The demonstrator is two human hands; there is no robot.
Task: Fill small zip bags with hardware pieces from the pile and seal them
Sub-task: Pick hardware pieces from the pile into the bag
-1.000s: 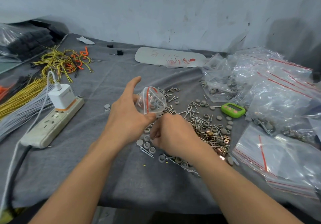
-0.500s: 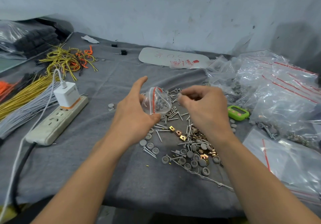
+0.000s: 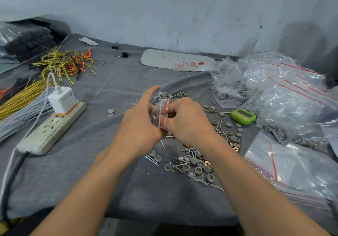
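from my end i'm seeing both hands meeting above the far edge of the pile [image 3: 193, 164] of hardware, lifted off the grey cloth [image 3: 102, 162]. the small zip bag [image 3: 158, 114] is sitting between them, turned so its red zip strip [image 3: 165, 113] is running top to bottom on the side facing the right hand. the left hand [image 3: 139, 124] is cupping the bag's body from the left, its lower fingers curling round it and one finger sticking out straight above. the right hand [image 3: 184, 120] is curling in tight, its fingertips pinching the bag right at the strip. whether the mouth is already closed under them i can't tell.

i'm reading this as the sealing step, with a few pieces showing dimly inside the plastic. to do it well, i'm thinking the left hand should be holding the body low so the pieces are settling away from the mouth. meanwhile the right pinch should be running along the whole strip from one end to the other, pressing firmly so no stretch is left gaping. a piece caught in the track would be spoiling the seal, so i'd be checking for that first.
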